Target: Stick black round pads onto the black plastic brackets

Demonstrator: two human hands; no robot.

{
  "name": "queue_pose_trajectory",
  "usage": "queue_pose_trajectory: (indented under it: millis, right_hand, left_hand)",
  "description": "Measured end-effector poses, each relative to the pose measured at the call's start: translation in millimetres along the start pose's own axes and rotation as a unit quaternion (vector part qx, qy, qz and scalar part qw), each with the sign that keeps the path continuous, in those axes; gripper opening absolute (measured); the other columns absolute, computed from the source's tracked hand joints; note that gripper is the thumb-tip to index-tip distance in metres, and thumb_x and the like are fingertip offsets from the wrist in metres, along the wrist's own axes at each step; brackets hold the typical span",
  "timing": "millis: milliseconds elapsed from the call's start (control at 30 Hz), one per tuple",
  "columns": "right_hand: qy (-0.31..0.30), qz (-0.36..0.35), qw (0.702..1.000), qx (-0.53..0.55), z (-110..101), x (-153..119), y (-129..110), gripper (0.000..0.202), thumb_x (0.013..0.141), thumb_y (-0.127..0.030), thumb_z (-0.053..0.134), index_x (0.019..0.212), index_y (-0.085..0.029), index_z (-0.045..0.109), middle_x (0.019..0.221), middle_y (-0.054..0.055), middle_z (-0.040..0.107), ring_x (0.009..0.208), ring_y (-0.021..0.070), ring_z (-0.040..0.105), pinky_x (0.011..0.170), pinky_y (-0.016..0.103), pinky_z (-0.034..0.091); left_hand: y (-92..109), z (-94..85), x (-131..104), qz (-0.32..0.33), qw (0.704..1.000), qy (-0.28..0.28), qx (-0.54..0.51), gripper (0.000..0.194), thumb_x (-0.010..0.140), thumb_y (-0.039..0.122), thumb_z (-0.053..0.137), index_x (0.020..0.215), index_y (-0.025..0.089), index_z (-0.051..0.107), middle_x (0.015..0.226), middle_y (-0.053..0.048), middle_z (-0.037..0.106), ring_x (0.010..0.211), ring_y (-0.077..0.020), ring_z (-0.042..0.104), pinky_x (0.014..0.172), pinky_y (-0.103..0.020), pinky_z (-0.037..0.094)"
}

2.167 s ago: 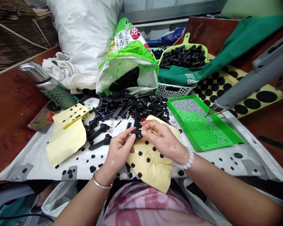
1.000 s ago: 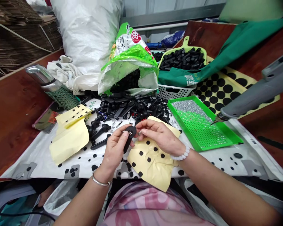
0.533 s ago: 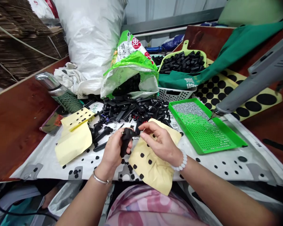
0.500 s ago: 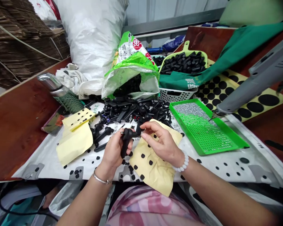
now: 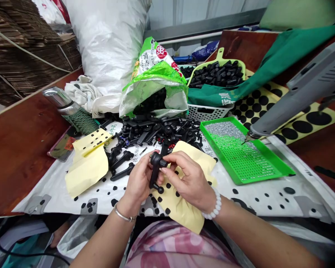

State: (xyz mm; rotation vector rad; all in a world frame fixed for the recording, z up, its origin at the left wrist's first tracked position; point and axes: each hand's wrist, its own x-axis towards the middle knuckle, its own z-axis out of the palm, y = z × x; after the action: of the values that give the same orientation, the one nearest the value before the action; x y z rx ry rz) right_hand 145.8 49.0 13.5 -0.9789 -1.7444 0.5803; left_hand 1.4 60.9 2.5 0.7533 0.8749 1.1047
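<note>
My left hand (image 5: 139, 176) is closed around a black plastic arm (image 5: 154, 175), which hangs down with a small ball at its lower end. At its top, thumb and fingers of my right hand (image 5: 188, 175) pinch a ribbed black knob (image 5: 163, 163) on the joint. Below both hands lies a yellow backing sheet (image 5: 191, 217) dotted with black round stickers. Just beyond them spreads a pile of similar black arms and parts (image 5: 145, 132). A few loose black arms (image 5: 123, 172) are left of my left hand.
To the right sits a green perforated tray (image 5: 240, 163) of small silvery pieces, under a grey electric screwdriver (image 5: 284, 108). Behind are a yellow-green scoop (image 5: 220, 56) of black knobs and an open plastic bag (image 5: 156, 80). At left are a flask (image 5: 78, 115) and another yellow sheet (image 5: 86, 173).
My right fingers have moved onto the ribbed knob at the joint. The arm has turned in my left hand, so its ball end now shows below.
</note>
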Motion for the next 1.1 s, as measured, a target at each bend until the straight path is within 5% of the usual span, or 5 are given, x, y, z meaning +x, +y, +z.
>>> queue_pose_trajectory:
  millis: [400, 533, 800, 1000, 1100]
  right_hand:
    - [-0.024, -0.052, 0.948, -0.313, 7, 4, 1, 0.028, 0.090, -0.031, 0.036, 0.078, -0.014, 0.056, 0.069, 0.008, 0.057, 0.062, 0.0182, 0.054, 0.056, 0.029, 0.042]
    - [-0.049, 0.018, 0.961, -0.271, 11, 4, 1, 0.026, 0.090, -0.030, 0.035, 0.079, -0.015, 0.053, 0.072, 0.006, 0.057, 0.062, 0.0161, 0.054, 0.057, 0.027, 0.042]
    - [-0.053, 0.161, 0.980, -0.108, 20, 8, 1, 0.022, 0.089, -0.030, 0.034, 0.074, -0.019, 0.046, 0.067, 0.003, 0.056, 0.060, 0.0150, 0.052, 0.057, 0.027, 0.041]
    - [-0.067, 0.193, 0.973, 0.108, 16, 10, 2, 0.029, 0.091, -0.037, 0.035, 0.071, -0.019, 0.045, 0.064, -0.001, 0.054, 0.059, 0.0115, 0.052, 0.056, 0.024, 0.042]
    - [-0.093, 0.196, 0.973, 0.074, 7, 9, 3, 0.030, 0.090, -0.042, 0.036, 0.079, -0.018, 0.051, 0.068, 0.000, 0.057, 0.062, 0.0123, 0.054, 0.058, 0.025, 0.044]
  left_hand:
    - [-13, -10.3, -8, 0.190, 0.941, 0.019, 0.280, 0.053, 0.085, 0.027, 0.052, 0.135, 0.024, 0.037, 0.081, 0.000, 0.060, 0.057, -0.0069, 0.053, 0.054, -0.018, 0.047]
    - [-21, -16.5, -4, 0.234, 0.902, 0.035, 0.362, 0.049, 0.086, 0.027, 0.049, 0.135, 0.024, 0.039, 0.114, -0.006, 0.061, 0.089, -0.0150, 0.061, 0.078, -0.026, 0.051]
    - [-24, -12.1, -4, 0.324, 0.835, 0.060, 0.440, 0.049, 0.087, 0.020, 0.047, 0.135, 0.020, 0.039, 0.136, -0.008, 0.047, 0.125, -0.0200, 0.043, 0.107, -0.035, 0.031]
    - [-15, -7.0, -2, 0.317, 0.862, 0.049, 0.392, 0.048, 0.087, 0.022, 0.047, 0.135, 0.022, 0.039, 0.136, -0.008, 0.046, 0.122, -0.0207, 0.045, 0.104, -0.035, 0.033]
    - [-12, -7.8, -4, 0.261, 0.888, 0.032, 0.377, 0.063, 0.087, 0.024, 0.047, 0.143, 0.024, 0.018, 0.128, -0.010, 0.053, 0.108, -0.0187, 0.056, 0.094, -0.032, 0.042]
